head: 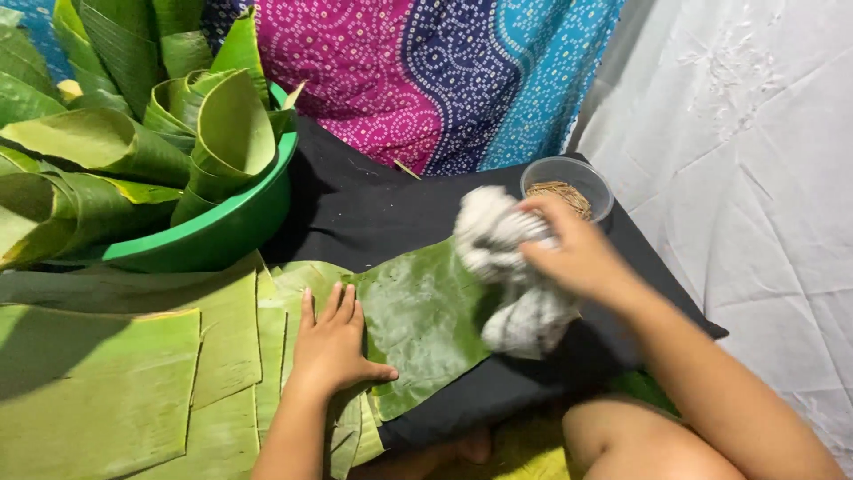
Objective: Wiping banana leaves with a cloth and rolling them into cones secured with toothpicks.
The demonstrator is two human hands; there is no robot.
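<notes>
My left hand (333, 342) lies flat, fingers spread, on the left part of a green banana leaf piece (422, 324) that rests on a black cloth (373, 209). My right hand (573, 253) grips a crumpled white-and-grey cloth (511, 284) at the leaf's right edge; the cloth is blurred.
A green basin (222, 236) full of rolled banana leaves stands at the upper left. Flat cut leaf pieces (107, 373) are stacked at the lower left. A small clear bowl (569, 182) with thin brown sticks sits behind my right hand. Patterned fabric hangs behind, white cloth at right.
</notes>
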